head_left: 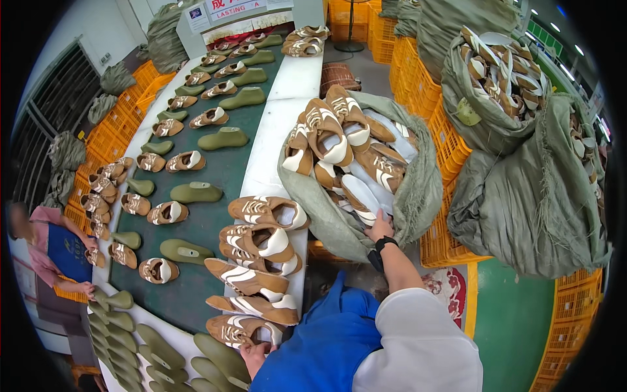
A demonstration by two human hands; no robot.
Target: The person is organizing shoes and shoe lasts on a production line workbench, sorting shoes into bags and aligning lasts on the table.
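Note:
My right hand [380, 227] reaches into an open green woven sack [421, 189] and its fingers close on the near end of a brown-and-white shoe [359, 196]. More brown lace-up shoes [324, 130] fill the sack around it, some showing pale undersides. At the near end of the white table ledge, my left hand [255, 356] has its fingers curled at the heel of another brown shoe [236, 330]. Beyond that shoe, several similar shoes [251, 277] lie in a row along the ledge.
A green conveyor belt [153, 294] carries shoes and olive shoe lasts [186, 251]. More lasts [160, 346] lie at its near end. Across the belt stands a co-worker [49, 245]. Orange crates [444, 140] and stuffed sacks [522, 196] stand at right.

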